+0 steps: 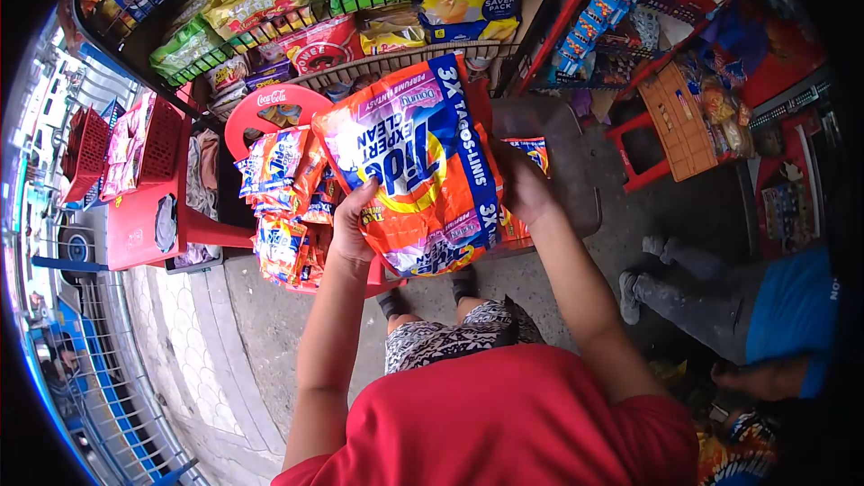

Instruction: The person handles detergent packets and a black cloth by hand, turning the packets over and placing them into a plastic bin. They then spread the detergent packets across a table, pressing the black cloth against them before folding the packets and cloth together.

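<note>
Between my two hands is a large orange and blue Tide laundry detergent bag (pixel 409 157), its printing upside down to me. My left hand (pixel 354 220) grips its lower left side, with the thumb lying over the front. On the right edge my right hand (pixel 524 184) holds the bag, its fingertips partly hidden behind it. To the left, smaller Tide packs (pixel 281 162) are piled on a red Coca-Cola chair (pixel 241 130). Another pack (pixel 531 151) shows behind my right hand, at a translucent plastic bin (pixel 576 139).
Wire racks of packaged snack cakes (pixel 261 0) stand ahead. Red tables with pink baskets (pixel 162 139) are on the left. Hanging blue packets (pixel 603 0) and a wooden box (pixel 670 121) are on the right. A person in a blue shirt (pixel 792 306) is at the lower right.
</note>
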Motion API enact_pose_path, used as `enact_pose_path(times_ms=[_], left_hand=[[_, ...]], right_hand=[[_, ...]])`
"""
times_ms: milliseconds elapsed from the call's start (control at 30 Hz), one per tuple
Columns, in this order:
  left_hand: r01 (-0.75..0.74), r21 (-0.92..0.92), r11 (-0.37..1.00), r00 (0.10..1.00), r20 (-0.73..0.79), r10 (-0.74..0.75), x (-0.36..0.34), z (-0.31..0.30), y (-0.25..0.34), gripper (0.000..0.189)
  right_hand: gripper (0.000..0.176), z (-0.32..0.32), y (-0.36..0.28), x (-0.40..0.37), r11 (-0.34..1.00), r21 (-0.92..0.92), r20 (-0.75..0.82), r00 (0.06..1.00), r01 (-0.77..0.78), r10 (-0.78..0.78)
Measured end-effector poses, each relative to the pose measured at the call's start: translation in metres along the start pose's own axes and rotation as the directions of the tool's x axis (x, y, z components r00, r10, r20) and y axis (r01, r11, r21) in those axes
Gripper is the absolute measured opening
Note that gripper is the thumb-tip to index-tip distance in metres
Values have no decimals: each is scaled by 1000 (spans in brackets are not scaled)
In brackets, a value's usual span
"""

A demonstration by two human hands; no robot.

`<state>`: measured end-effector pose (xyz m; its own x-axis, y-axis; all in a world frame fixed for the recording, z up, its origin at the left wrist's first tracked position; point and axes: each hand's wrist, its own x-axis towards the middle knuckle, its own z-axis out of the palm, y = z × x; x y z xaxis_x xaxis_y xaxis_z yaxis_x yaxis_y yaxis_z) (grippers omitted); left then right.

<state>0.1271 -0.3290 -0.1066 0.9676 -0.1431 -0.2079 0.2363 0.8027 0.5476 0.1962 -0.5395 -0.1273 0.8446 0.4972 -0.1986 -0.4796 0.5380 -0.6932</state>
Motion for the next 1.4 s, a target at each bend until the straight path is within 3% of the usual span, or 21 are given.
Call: enact_pose_path(times_ms=[100, 200, 233, 367, 433, 500, 567, 600, 633, 700, 733, 767, 833, 933, 967, 1067, 1167, 1233, 1300, 1367, 1400], left_hand=[[-73, 69, 995, 991, -107, 80, -21, -17, -1, 41], [-199, 90, 976, 968, -140, 210, -45, -30, 6, 43], [-250, 59, 966, 967, -40, 253, -50, -40, 10, 47], [-359, -26, 933, 930, -91, 355, -71, -51, 22, 45], [-361, -69, 930, 920, -189, 343, -75, -54, 25, 50], [-366, 0, 931, 901, -249, 354, -74, -53, 25, 48], [-366, 76, 928, 896, -240, 373, -75, -46, 25, 46], [-349, 103, 931, 888, -282, 364, -73, -38, 24, 45], [-334, 72, 940, 905, -256, 341, -74, -38, 24, 46], [-266, -30, 963, 963, -42, 265, -72, -73, 17, 49], [-283, -196, 939, 952, 61, 300, -72, -51, 14, 52], [-287, 23, 958, 938, -196, 286, -73, -43, 9, 53], [-295, 9, 955, 953, -70, 295, -72, -44, 14, 51], [-287, 12, 958, 951, -119, 286, -72, -60, 24, 51], [-237, -126, 963, 971, -34, 235, -72, -63, 28, 44], [-254, -104, 962, 967, -49, 250, -73, -76, 32, 39], [-174, -18, 985, 946, -282, 162, -74, -67, 38, 37], [-186, -38, 982, 925, -344, 162, -74, -89, 30, 40], [-169, -72, 983, 945, -296, 141, -82, -65, 39, 42], [-224, -168, 960, 954, -238, 181, -88, -71, 38, 50], [-257, -176, 950, 950, -225, 215, -91, -71, 39, 52]], right_hand=[[36, -10, 18, 9, 999, 41, 80, 997, 15, -18], [37, -13, 13, 14, 982, 188, -77, 997, 36, -22], [36, -15, 7, 13, 954, 290, -148, 988, 80, -38], [40, 0, -14, -3, 968, 165, -153, 974, 191, -166], [42, 13, -21, -15, 972, 77, -36, 975, 222, -220], [41, 56, -24, -25, 963, 32, -41, 963, 268, -266], [41, 84, -17, -27, 885, -86, 151, 884, 458, -442], [38, 86, -8, -26, 904, -169, 252, 904, 394, -347], [35, 101, -2, -16, 569, -451, 438, 726, 687, -530], [40, 125, 26, -6, 362, -589, 624, 692, 722, -363], [47, 135, 46, 0, 48, -711, 657, 686, 702, -311], [57, 142, 68, 5, -182, -751, 660, 706, 635, -258], [57, 152, 79, 13, -311, -733, 680, 631, 605, -374], [54, 154, 89, 30, -240, -740, 661, 617, 628, -426], [54, 155, 89, 35, -239, -740, 663, 620, 629, -420], [48, 158, 88, 52, -157, -726, 650, 593, 670, -475], [39, 161, 81, 73, 83, -745, 486, 624, 661, -612], [37, 149, 78, 93, 179, -755, 444, 692, 631, -568], [38, 135, 75, 110, 316, -777, 407, 817, 545, -409], [39, 114, 69, 125, 194, -799, 431, 767, 570, -476], [37, 104, 62, 130, 220, -764, 399, 713, 607, -577]])
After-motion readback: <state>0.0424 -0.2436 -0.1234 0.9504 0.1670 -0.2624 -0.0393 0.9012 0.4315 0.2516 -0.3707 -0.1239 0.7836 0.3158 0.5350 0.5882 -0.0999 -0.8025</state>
